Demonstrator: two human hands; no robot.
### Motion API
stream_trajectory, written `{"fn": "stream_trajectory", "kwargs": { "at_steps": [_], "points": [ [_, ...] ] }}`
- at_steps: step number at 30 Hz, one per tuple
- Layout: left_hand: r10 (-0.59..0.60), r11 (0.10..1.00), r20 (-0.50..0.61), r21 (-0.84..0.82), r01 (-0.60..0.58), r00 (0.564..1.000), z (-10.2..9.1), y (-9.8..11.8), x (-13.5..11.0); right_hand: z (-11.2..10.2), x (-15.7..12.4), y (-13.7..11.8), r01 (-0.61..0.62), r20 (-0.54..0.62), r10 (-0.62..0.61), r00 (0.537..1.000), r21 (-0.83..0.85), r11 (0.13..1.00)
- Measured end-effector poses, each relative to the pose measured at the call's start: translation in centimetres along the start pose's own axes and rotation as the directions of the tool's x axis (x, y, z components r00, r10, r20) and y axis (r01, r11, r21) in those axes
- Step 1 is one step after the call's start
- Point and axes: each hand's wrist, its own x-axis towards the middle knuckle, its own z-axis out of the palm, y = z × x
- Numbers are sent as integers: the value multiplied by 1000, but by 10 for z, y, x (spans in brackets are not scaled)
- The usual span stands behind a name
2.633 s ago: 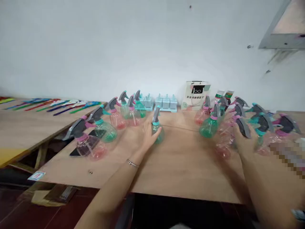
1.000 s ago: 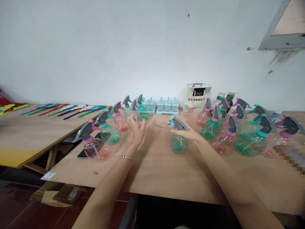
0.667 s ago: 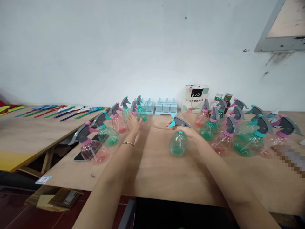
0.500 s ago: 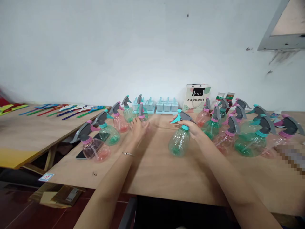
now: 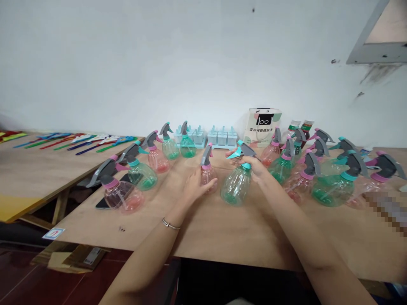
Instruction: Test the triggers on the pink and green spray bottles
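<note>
My left hand (image 5: 195, 185) is wrapped around the body of a clear pink spray bottle (image 5: 207, 171) with a grey and pink trigger head. The thumb lies across its front, and the other fingers are mostly hidden behind it. Just right of that, my right hand (image 5: 254, 166) grips a clear green spray bottle (image 5: 235, 186) at the neck, under its grey and turquoise head. This bottle tilts a little, and green shows in its bottom. Only a small gap separates the two bottles.
Several pink and green spray bottles stand left (image 5: 143, 174) and right (image 5: 333, 190). A dark phone (image 5: 103, 204) lies under the left ones. Pale blue popsicle moulds (image 5: 222, 138) and a paper bag (image 5: 263, 127) stand at the wall. Colourful scissors-like items (image 5: 89, 142) lie on the left table.
My left hand has come right and nearer with the pink spray bottle, uncovering a green one behind. My right hand keeps its hold on the green bottle. The view has shifted slightly.
</note>
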Motion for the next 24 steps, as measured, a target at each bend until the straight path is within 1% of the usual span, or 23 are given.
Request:
{"fn": "stream_trajectory", "kwargs": {
  "at_steps": [4, 6, 12, 17, 22, 24],
  "points": [
    [-14, 1000, 15, 15, 13, 1000, -1, -1, 1, -3, 3, 7, -17, -123, 20, 992, 23, 1000],
    [-12, 1000, 7, 27, 11, 1000, -2, 1, 2, -3, 3, 7, -17, -153, 22, 988, 31, 999],
    [-41, 999, 26, 36, 40, 999, -5, 3, 2, 0, 1, 4, -15, -94, 14, 995, -5, 1000],
    [11, 1000, 2, 3, -11, 1000, -4, 1, 2, 0, 1, 6, -18, -97, 19, 995, 17, 1000],
    [-4, 1000, 5, -10, 4, 1000, -3, -1, 2, 2, 0, 3, -33, -18, 33, 999, 8, 999],
    [2, 1000, 7, -13, -2, 1000, -3, 0, 3, 1, 0, 3, -39, -20, 40, 999, 29, 999]
  ]
}}
